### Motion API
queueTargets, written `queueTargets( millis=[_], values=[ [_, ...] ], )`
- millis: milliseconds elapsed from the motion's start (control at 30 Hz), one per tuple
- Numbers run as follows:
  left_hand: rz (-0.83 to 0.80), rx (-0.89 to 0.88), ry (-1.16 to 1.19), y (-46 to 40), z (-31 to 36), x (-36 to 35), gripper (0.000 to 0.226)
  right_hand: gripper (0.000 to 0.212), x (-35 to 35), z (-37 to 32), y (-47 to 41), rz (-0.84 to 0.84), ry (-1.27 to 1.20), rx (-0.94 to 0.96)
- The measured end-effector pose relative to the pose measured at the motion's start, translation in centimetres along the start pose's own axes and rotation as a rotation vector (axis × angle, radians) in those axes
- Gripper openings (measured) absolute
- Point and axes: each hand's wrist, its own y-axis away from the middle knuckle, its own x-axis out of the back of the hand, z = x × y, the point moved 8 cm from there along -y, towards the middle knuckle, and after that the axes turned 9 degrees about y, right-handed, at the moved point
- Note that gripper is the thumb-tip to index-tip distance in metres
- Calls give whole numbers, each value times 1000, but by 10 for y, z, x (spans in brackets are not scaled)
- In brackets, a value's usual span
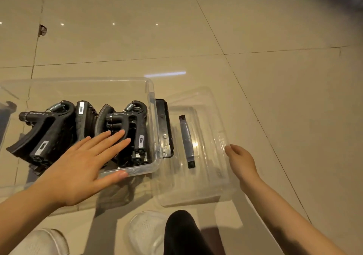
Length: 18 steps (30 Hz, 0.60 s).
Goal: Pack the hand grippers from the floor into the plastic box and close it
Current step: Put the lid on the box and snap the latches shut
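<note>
From the head view, the plastic box (151, 117) sits on the tiled floor (196, 38) toward the left, open at the top, and the hand grippers (125, 125) are already inside it, standing on edge in a tight black row so that they take up little width and leave the rim free. None can be seen loose on the floor, so the packing part looks finished. The left hand (86, 162) lies flat with fingers spread wide over the right end of that row, thumb touching the near wall of the box; it grips nothing, and appears to be pressing the grippers level and steadying the box. The right hand (242, 161) has its fingers curled narrowly at the right edge of the clear lid (198, 188), which lies flat on the floor just beside the box; whether the fingers have actually closed on the edge cannot be told. A black latch (164, 129) hangs at the box's right wall, and a second dark strip (187, 140) shows through or on the lid. Taking the lid by its outer edge would let it swing over onto the box. The floor is glossy beige tile with dark grout lines, reflecting ceiling lights; one tile corner at far left is chipped. White shoes (145, 233) and a dark trouser leg show at the bottom edge.
</note>
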Motion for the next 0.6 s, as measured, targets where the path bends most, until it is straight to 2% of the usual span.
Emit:
queueTargets(
  millis=[133,300,400,467,600],
  values=[
    [-2,-3,-90,-1,5,1,69,16,5,-19,16,65,-98,60],
    [8,-17,-134,0,5,-1,69,17,-1,-36,32,-102,-271,-24],
    [31,-29,-164,-1,4,0,70,17,6,-58,48,-110,-361,8],
    [62,-51,-175,-1,6,1,71,19,18,-82,61,-46,-337,145],
    [218,-116,-209,3,16,11,72,25,39,-150,88,125,-94,623]
  ],
)
